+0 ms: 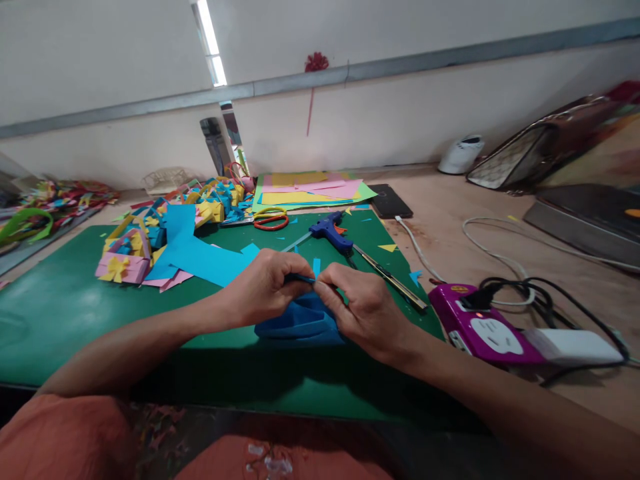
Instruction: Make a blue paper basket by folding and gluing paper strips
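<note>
While my forearms (150, 347) angle inward, my left hand (263, 287) and right hand (367, 307), close together, pinch a blue strip (305, 278) over a folded blue paper piece (297, 325) above the green mat (55, 307), where a glue gun (332, 233) lies farther back, on a desk (430, 220) against a white wall (125, 53).

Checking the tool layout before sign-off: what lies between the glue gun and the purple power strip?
In the head view, a slim cutter lies between them, with a yellow scrap and a blue scrap near it.
</note>
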`<move>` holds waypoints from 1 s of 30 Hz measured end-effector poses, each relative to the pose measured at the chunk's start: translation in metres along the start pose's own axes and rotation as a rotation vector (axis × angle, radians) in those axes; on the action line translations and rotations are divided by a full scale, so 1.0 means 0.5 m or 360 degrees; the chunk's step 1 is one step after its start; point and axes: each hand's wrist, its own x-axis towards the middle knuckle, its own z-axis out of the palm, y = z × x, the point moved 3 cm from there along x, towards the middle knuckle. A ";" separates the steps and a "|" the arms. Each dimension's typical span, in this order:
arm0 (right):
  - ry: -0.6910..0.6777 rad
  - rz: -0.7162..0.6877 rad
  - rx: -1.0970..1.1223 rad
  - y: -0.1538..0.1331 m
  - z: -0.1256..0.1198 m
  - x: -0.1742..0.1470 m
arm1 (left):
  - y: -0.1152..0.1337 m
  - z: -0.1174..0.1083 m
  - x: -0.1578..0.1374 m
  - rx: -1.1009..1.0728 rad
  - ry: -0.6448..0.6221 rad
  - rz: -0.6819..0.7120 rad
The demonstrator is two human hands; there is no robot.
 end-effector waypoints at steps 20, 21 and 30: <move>-0.0005 -0.0066 -0.0127 -0.002 0.000 -0.002 | -0.002 0.000 -0.001 -0.0086 -0.0054 -0.0039; -0.0010 -0.0061 -0.0136 -0.002 -0.001 -0.002 | -0.003 0.000 -0.001 -0.0093 -0.0053 -0.0034; 0.0003 -0.0038 -0.0051 0.002 0.004 -0.003 | -0.006 0.001 0.001 -0.0042 -0.0043 -0.0045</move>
